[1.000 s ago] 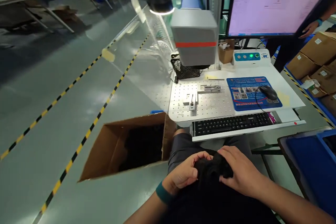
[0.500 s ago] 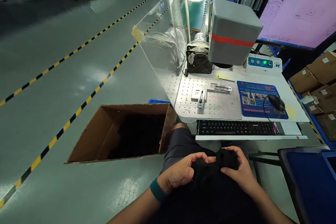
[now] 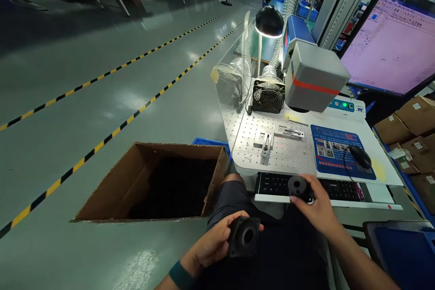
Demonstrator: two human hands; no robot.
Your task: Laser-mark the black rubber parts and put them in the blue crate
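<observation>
Above my lap, my left hand (image 3: 217, 240) grips a black square-flanged part (image 3: 244, 236) with a round hole facing up. My right hand (image 3: 317, 201) is closed on a smaller black round part (image 3: 299, 188), also with a hole in it, held over the front of the keyboard (image 3: 340, 189). The two parts are apart from each other. Just beyond the keyboard, a perforated metal plate (image 3: 248, 145) carries small metal fixtures (image 3: 267, 145) under the grey machine head (image 3: 314, 77).
An open cardboard box (image 3: 105, 190) with dark contents stands on the left. Right of the plate are a blue mouse pad (image 3: 326, 156) and a black mouse (image 3: 360, 157). A monitor (image 3: 390, 45), a lamp (image 3: 269, 21), a fan (image 3: 268, 99) and stacked boxes (image 3: 416, 111) surround the desk.
My hands have moved apart: the left toward me and left, the right up toward the keyboard. Both black parts now show clearly. The head view has tilted up.
</observation>
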